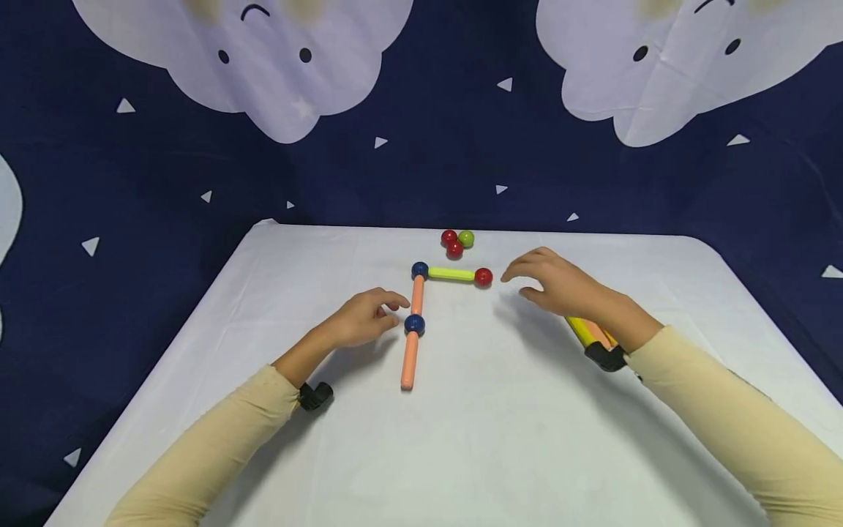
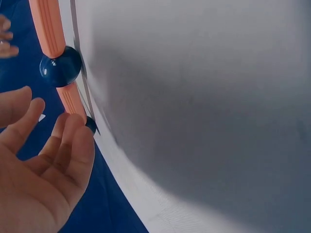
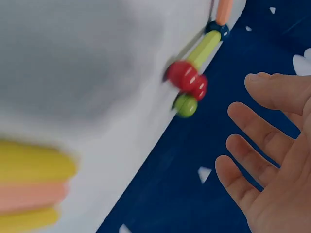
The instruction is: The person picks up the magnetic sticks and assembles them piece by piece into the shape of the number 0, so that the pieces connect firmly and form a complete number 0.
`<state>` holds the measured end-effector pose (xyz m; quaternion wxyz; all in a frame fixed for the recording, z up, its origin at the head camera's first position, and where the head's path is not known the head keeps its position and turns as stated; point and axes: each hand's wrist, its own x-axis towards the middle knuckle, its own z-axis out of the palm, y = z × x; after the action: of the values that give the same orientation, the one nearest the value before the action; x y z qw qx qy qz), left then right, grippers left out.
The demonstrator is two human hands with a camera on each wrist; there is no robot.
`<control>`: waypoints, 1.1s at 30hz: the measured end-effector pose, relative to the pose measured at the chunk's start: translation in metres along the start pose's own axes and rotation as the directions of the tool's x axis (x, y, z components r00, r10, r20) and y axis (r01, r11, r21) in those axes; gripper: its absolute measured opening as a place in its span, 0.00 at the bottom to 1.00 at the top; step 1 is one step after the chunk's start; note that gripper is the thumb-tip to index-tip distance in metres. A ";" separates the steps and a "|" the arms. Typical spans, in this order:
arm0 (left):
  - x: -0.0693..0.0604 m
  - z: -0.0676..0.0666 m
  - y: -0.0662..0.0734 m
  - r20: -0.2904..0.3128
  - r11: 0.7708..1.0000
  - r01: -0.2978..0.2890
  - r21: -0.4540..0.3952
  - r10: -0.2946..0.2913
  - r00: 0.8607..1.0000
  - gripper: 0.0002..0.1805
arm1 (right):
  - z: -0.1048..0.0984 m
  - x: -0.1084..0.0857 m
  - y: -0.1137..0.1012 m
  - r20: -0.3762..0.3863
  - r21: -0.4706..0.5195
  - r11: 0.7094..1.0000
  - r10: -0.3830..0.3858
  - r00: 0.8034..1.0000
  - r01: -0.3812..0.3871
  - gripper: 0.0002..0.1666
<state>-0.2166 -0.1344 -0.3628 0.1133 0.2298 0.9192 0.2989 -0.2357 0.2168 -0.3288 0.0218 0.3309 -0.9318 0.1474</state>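
On the white table lies a chain of toy rods and balls. An orange rod point(image 1: 409, 362) runs up to a dark blue ball point(image 1: 414, 325), and a second orange rod point(image 1: 418, 295) joins it to another blue ball point(image 1: 420, 271). From there a lime-yellow rod point(image 1: 451, 274) leads right to a red ball point(image 1: 484, 277). My left hand point(image 1: 365, 316) hovers just left of the middle blue ball, fingers loosely bent and holding nothing. Right of the red ball my right hand point(image 1: 556, 282) is raised above the table, fingers spread, with nothing in it.
Behind the chain sit loose balls, two red point(image 1: 454, 249) and one green point(image 1: 466, 238). Yellow and orange rods point(image 1: 586, 331) lie side by side under my right wrist, partly hidden. A dark blue cloth point(image 1: 435, 168) with clouds hangs beyond the table's far edge.
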 end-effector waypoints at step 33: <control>0.020 -0.004 0.004 0.197 0.994 -0.002 0.105 -0.019 0.980 0.22 | 0.008 -0.075 0.029 0.005 -0.079 0.958 0.276 0.961 -0.275 0.16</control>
<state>-0.2335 -0.1238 -0.3579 0.1932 0.2601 0.9188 0.2253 -0.1949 0.2816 -0.3541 0.0063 0.1982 -0.9739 0.1100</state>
